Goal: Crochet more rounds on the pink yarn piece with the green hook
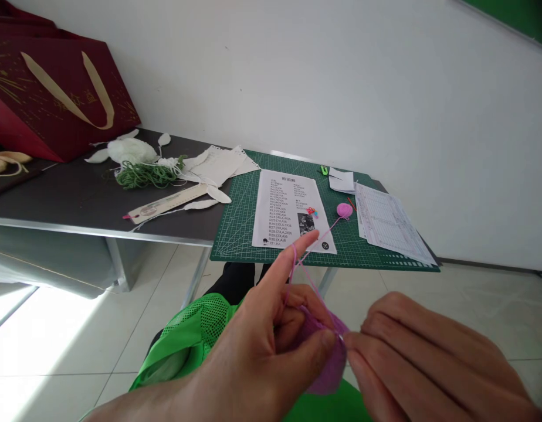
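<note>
My left hand [275,346] pinches a pink crocheted piece [330,369] between thumb and fingers, its index finger stretched out with pink yarn [312,281] looped over it. The yarn runs on to a small pink ball [344,210] on the green cutting mat [236,225]. My right hand [420,357] is closed at the edge of the piece, its fingertips pinching a thin tool with a small shiny tip [341,337], which looks like a crochet hook. Most of that tool is hidden by the fingers. A printed pattern sheet [280,205] lies on the mat beyond my hands.
Colourful stitch markers [312,211] rest on the sheet. Printed forms [389,223] and folded white paper [341,180] lie to the right. On the dark table [183,217] at left are green yarn [150,174], white yarn [132,150], a ruler [168,203] and a red gift bag [73,94].
</note>
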`<state>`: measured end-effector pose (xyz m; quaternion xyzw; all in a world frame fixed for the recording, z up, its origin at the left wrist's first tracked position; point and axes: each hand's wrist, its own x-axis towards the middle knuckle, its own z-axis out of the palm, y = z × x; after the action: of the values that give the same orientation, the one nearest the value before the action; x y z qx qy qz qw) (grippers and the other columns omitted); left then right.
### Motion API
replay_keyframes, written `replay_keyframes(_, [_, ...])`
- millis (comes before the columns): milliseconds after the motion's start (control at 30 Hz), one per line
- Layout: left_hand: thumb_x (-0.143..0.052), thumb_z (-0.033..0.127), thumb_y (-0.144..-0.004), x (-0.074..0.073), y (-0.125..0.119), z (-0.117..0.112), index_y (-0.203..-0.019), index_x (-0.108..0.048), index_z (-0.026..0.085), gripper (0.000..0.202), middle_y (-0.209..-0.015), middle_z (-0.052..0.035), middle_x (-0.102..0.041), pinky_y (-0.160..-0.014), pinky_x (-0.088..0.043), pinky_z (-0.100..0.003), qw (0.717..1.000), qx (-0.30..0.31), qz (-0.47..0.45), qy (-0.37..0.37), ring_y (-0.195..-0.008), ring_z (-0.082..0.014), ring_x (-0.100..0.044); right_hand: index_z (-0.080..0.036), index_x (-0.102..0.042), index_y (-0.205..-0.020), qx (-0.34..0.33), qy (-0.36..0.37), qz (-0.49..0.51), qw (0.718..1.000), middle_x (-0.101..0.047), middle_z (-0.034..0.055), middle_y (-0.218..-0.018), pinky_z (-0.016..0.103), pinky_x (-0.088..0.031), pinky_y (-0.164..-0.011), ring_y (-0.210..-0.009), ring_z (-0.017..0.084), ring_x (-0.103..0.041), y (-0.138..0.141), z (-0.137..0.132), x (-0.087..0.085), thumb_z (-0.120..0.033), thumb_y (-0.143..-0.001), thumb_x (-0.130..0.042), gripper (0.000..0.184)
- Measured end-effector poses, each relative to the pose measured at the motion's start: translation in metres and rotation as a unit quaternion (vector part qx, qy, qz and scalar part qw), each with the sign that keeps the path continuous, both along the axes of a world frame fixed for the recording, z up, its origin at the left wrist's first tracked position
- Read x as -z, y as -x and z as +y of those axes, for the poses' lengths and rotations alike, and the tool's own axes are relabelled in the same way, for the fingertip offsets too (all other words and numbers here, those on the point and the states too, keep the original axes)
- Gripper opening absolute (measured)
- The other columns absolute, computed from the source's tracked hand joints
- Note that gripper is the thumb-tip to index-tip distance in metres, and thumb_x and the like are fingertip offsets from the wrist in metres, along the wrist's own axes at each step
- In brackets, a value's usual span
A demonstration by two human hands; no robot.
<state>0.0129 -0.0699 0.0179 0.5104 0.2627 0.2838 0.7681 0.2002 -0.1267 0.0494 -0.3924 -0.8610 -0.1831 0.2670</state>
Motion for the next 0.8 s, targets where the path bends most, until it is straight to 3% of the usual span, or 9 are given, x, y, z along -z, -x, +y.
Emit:
replay_keyframes(100, [-0.07,0.018,-0.094,0.002,-0.005,-0.004,-0.162,-0.015,0.046,0.092,-0.084,0.004,-0.061,-0.05,-0.036,-0.018,0.999,-0.049,0.011,-0.011,-0.053,-0.0066,-0.036,-0.02,-0.054,-0.068,0.039,0.006,0.021,0.999,-0.058,0.0004,-0.06,0.034,-0.046,-0.059,-0.063,0.016,-0.054,0.013,0.01,0.011,-0.007,-0.09,-0.059,0.026])
replay_keyframes(167, [-0.073,0.016,-0.091,0.001,-0.009,-0.007,-0.162,-0.015,0.044,0.097,-0.085,0.0031,-0.063,-0.05,-0.037,-0.018,0.996,-0.094,0.002,-0.003,-0.054,-0.0068,-0.037,-0.019,-0.051,-0.068,0.045,0.007,0.091,0.995,-0.053,0.0004,-0.06,0.033,-0.042,-0.057,-0.061,0.015,-0.047,0.018,0.015,0.023,-0.006,-0.09,-0.057,0.026])
replay_keyframes(300, [-0.077,0.01,-0.086,-0.002,-0.015,-0.01,-0.163,-0.017,0.037,0.102,-0.076,0.0057,-0.061,-0.051,-0.035,-0.018,0.985,-0.154,-0.043,0.061,-0.053,-0.0068,-0.033,-0.017,-0.054,-0.083,0.043,-0.059,0.176,0.982,-0.053,0.0005,-0.068,0.032,-0.045,-0.061,-0.067,0.015,-0.049,0.017,0.02,0.043,-0.01,-0.098,-0.048,0.018])
replay_keyframes(400, [-0.083,0.006,-0.078,0.001,-0.014,-0.004,-0.163,-0.02,0.033,0.109,-0.065,0.0102,-0.053,-0.05,-0.03,-0.016,0.984,-0.11,-0.088,0.107,-0.051,-0.0051,-0.028,-0.018,-0.054,-0.088,0.023,-0.075,0.202,0.976,-0.053,-0.0004,-0.071,0.031,-0.051,-0.064,-0.069,0.014,-0.051,0.015,0.019,0.046,-0.022,-0.104,-0.044,0.019])
replay_keyframes(600, [-0.083,0.02,-0.084,0.011,-0.003,0.009,-0.158,-0.034,0.035,0.091,-0.083,0.0031,-0.062,-0.05,-0.028,-0.018,0.986,-0.008,-0.111,0.127,-0.052,-0.0037,-0.033,-0.015,-0.057,-0.089,0.019,-0.056,0.283,0.957,-0.054,0.0,-0.073,0.031,-0.057,-0.07,-0.074,0.013,-0.051,0.023,0.011,0.049,-0.027,-0.106,-0.043,0.025])
replay_keyframes(667, [-0.083,0.019,-0.084,0.011,-0.001,0.01,-0.156,-0.037,0.037,0.088,-0.085,0.0032,-0.062,-0.049,-0.027,-0.019,0.985,0.007,-0.117,0.127,-0.052,-0.0035,-0.033,-0.015,-0.059,-0.088,0.032,-0.037,0.318,0.947,-0.056,0.0013,-0.074,0.033,-0.056,-0.072,-0.078,0.015,-0.054,0.024,0.008,0.051,-0.031,-0.106,-0.042,0.03])
replay_keyframes(800, [-0.082,0.021,-0.085,0.009,0.0,0.009,-0.155,-0.037,0.039,0.086,-0.084,0.0032,-0.063,-0.05,-0.026,-0.02,0.986,0.018,-0.115,0.121,-0.054,-0.0057,-0.03,-0.012,-0.063,-0.083,-0.031,-0.078,0.282,0.956,-0.058,0.0023,-0.072,0.032,-0.052,-0.065,-0.071,0.014,-0.058,0.018,0.005,0.046,-0.024,-0.106,-0.04,0.035])
